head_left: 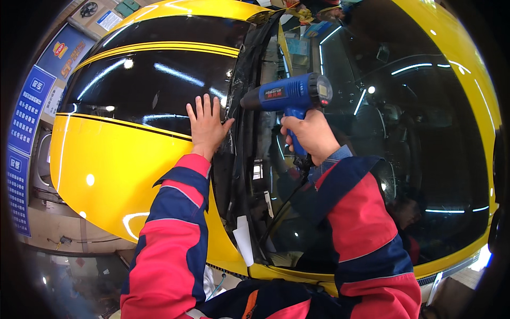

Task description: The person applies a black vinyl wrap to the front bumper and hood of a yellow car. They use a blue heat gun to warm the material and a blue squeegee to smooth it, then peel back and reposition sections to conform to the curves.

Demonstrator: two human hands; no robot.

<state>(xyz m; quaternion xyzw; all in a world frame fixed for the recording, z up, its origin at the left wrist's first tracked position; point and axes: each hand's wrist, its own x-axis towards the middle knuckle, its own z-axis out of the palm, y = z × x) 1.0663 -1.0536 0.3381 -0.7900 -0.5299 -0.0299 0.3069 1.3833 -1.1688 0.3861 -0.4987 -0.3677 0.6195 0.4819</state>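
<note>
My right hand (313, 135) grips the handle of a blue heat gun (287, 93) above the base of a car's windshield (372, 159). Its dark nozzle points left, toward the rear edge of the hood. My left hand (207, 125) lies flat with fingers spread on the hood (117, 159), which is yellow with a wide glossy black stripe (159, 80). The fingertips rest on the black part, just left of the nozzle and close to the black cowl strip (241, 154) between hood and glass.
A white slip (243, 239) lies at the near end of the cowl. The gun's dark cord runs down over the glass. Blue wall signs (32, 109) hang at the far left. A yellow roof edge (478, 69) curves along the right.
</note>
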